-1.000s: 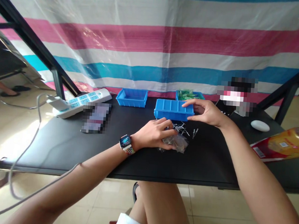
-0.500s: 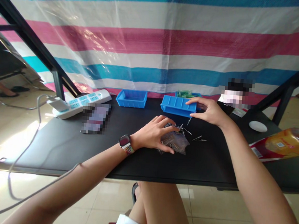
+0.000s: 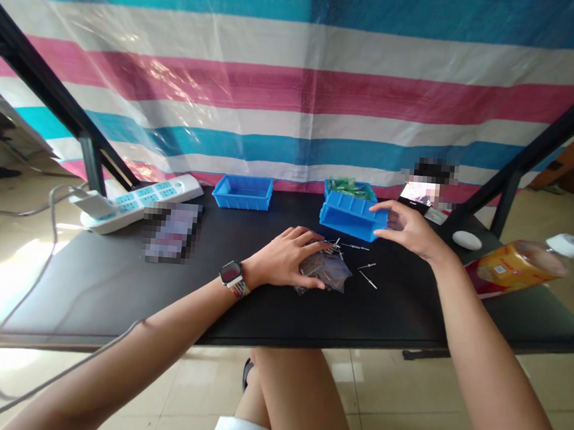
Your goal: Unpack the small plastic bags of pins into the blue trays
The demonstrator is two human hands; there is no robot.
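Observation:
My right hand (image 3: 408, 228) grips the right end of a blue plastic bin (image 3: 349, 217), which is tilted with its open side toward me and looks raised off the black table (image 3: 113, 274). My left hand (image 3: 286, 258), a smartwatch on its wrist, rests with curled fingers on a small clear plastic bag (image 3: 325, 271) holding small metal parts. Loose metal pins (image 3: 366, 273) lie scattered on the table between the bag and the bin. Behind the tilted bin stands a second blue bin with green pieces (image 3: 349, 187).
An empty blue bin (image 3: 242, 192) sits at the back centre. A white power strip (image 3: 136, 200) with a cable lies back left, next to a blurred flat item (image 3: 171, 232). On the right are a white oval object (image 3: 466, 240) and an orange bottle (image 3: 516, 263). Black frame posts stand at both sides.
My right hand has lifted the blue bin, moved it right and back, and tipped it; more pins now lie loose on the table. My left hand stays on the bag.

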